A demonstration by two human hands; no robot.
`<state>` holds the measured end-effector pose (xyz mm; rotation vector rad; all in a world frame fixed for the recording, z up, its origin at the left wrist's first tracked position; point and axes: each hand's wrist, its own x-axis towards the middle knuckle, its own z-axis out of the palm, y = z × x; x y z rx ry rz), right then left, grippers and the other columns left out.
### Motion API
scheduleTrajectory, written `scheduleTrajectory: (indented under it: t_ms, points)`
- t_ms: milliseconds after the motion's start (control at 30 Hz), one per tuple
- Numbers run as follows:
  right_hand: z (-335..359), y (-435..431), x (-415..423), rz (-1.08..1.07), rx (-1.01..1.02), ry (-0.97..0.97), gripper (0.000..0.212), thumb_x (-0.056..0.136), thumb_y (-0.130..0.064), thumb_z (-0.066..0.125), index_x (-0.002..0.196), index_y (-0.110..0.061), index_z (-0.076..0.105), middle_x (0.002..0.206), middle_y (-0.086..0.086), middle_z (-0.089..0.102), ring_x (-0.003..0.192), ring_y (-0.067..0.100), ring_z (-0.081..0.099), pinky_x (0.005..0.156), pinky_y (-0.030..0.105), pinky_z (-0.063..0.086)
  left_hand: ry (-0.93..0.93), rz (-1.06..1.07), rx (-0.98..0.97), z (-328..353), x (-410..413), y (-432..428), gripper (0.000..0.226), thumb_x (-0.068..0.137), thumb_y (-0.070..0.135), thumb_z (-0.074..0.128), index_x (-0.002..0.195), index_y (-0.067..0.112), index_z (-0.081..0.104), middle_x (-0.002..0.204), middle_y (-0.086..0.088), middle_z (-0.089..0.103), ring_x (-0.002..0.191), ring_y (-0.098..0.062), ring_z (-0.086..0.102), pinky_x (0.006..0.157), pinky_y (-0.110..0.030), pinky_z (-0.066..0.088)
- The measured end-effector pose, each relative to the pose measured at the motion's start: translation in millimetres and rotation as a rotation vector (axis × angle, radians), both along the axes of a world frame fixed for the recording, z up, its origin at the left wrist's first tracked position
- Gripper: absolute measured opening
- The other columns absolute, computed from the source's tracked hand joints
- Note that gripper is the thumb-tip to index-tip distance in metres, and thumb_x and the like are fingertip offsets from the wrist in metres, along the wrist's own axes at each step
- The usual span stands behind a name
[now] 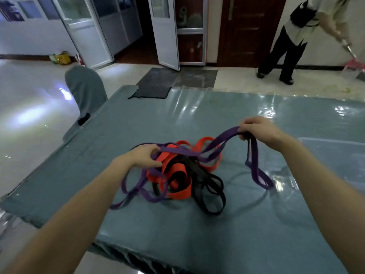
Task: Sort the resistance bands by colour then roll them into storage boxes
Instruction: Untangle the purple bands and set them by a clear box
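Observation:
A tangled pile of resistance bands lies in the middle of the table: red bands (178, 180), black bands (209, 186) and purple bands (138, 191) wound through each other. My right hand (258, 130) grips a purple band (223, 138) and holds it lifted above the pile, one loop hanging down to the right. At the pile's left side my left hand (145, 156) has its fingers curled round a purple band. No storage boxes are in view.
The table (197, 234) has a grey-blue cloth under clear plastic. A covered chair (85, 89) stands at its left far corner. A dark cloth (154, 89) lies at the far edge. A person (290, 40) sweeps the floor at the back right.

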<state>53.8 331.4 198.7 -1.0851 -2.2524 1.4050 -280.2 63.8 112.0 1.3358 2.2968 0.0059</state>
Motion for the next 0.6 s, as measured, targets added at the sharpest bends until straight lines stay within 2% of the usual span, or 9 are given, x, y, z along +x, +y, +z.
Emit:
scheduleTrajectory:
  t_ms: [67,133,200,233,300,367,433,500,600]
  points:
    - [11,-5,8,0.078,-0.084,0.138,0.009,0.097,-0.001,0.064,0.094,0.003,0.071,0.082,0.014,0.070,0.080,0.023,0.067,0.091,0.041,0.056,-0.028,0.019,0.241,-18,29,28,0.123,0.068,0.060,0.095,0.165,0.016,0.034,0.166,-0.010,0.045,0.151,-0.028,0.044,0.124,-0.041,0.038]
    - [28,-12,20,0.183,-0.143,0.258,0.011,0.090,-0.007,0.066,0.098,0.001,0.068,0.087,0.018,0.066,0.084,0.025,0.065,0.089,0.034,0.053,-0.046,-0.033,0.328,-26,54,59,0.149,0.053,0.072,0.095,0.171,0.025,0.017,0.175,-0.006,0.028,0.162,-0.026,0.026,0.130,-0.047,0.029]
    - [46,-15,35,0.247,-0.173,0.365,0.018,0.085,-0.011,0.063,0.099,0.000,0.065,0.089,0.018,0.064,0.086,0.024,0.063,0.087,0.030,0.050,-0.076,-0.069,0.339,-37,73,87,0.149,0.044,0.081,0.089,0.169,0.032,0.023,0.174,-0.002,0.033,0.162,-0.024,0.025,0.130,-0.047,0.030]
    - [51,-15,44,0.258,-0.184,0.398,0.017,0.085,-0.011,0.062,0.099,-0.001,0.064,0.089,0.017,0.063,0.086,0.025,0.062,0.088,0.033,0.049,-0.134,-0.063,0.349,-40,82,99,0.134,0.049,0.081,0.087,0.163,0.030,0.037,0.164,-0.003,0.047,0.156,-0.026,0.039,0.125,-0.045,0.038]
    - [54,-11,61,0.264,-0.206,0.423,0.014,0.086,-0.009,0.061,0.097,-0.002,0.064,0.085,0.014,0.064,0.084,0.027,0.061,0.096,0.046,0.048,-0.214,-0.012,0.415,-35,100,114,0.075,0.075,0.064,0.084,0.135,0.024,0.065,0.120,-0.001,0.072,0.124,-0.029,0.068,0.094,-0.033,0.052]
    - [48,-5,75,0.209,-0.204,0.409,0.011,0.088,-0.010,0.061,0.096,-0.001,0.062,0.079,0.013,0.061,0.078,0.030,0.059,0.106,0.062,0.048,-0.238,0.044,0.571,-16,104,126,0.035,0.093,0.047,0.072,0.115,0.021,0.071,0.095,-0.002,0.073,0.100,-0.031,0.075,0.077,-0.036,0.051]
    - [37,2,83,0.105,-0.151,0.344,0.022,0.095,-0.021,0.068,0.097,-0.002,0.060,0.076,0.011,0.060,0.074,0.032,0.059,0.109,0.066,0.050,-0.207,0.132,0.759,34,94,133,0.028,0.098,0.042,0.067,0.110,0.016,0.068,0.091,-0.005,0.072,0.085,-0.026,0.072,0.075,-0.041,0.055]
    - [31,1,79,0.075,-0.075,0.192,0.049,0.093,-0.050,0.079,0.101,-0.004,0.065,0.081,0.008,0.066,0.077,0.028,0.066,0.104,0.059,0.055,-0.064,0.157,0.937,103,76,133,0.018,0.101,0.028,0.070,0.111,0.014,0.063,0.092,0.001,0.066,0.078,-0.012,0.062,0.075,-0.036,0.051]
    - [26,-8,53,0.135,0.007,0.100,0.041,0.097,-0.054,0.070,0.100,-0.013,0.072,0.080,0.004,0.069,0.076,0.020,0.069,0.096,0.052,0.058,0.352,-0.006,1.011,201,59,123,0.019,0.094,0.014,0.071,0.104,0.018,0.055,0.096,-0.004,0.063,0.085,-0.021,0.058,0.075,-0.037,0.047]
